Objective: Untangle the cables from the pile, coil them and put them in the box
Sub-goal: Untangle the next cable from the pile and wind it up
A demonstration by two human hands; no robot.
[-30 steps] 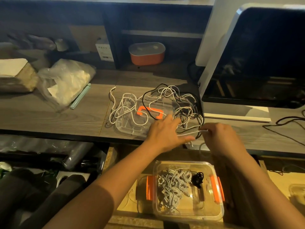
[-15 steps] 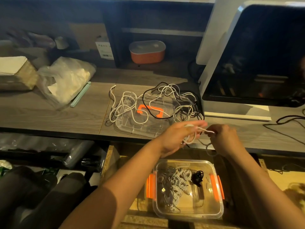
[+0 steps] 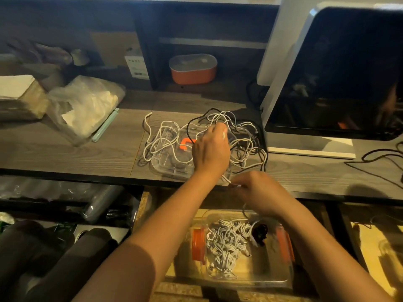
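White cable (image 3: 226, 179) in left hand (image 3: 210, 153), over pile (image 3: 165, 136)

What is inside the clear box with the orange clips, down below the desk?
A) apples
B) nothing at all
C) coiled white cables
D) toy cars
C: the clear box holds a heap of coiled white cables, with a small black cable beside them.

No legible text — carton label (image 3: 137, 66) blurry
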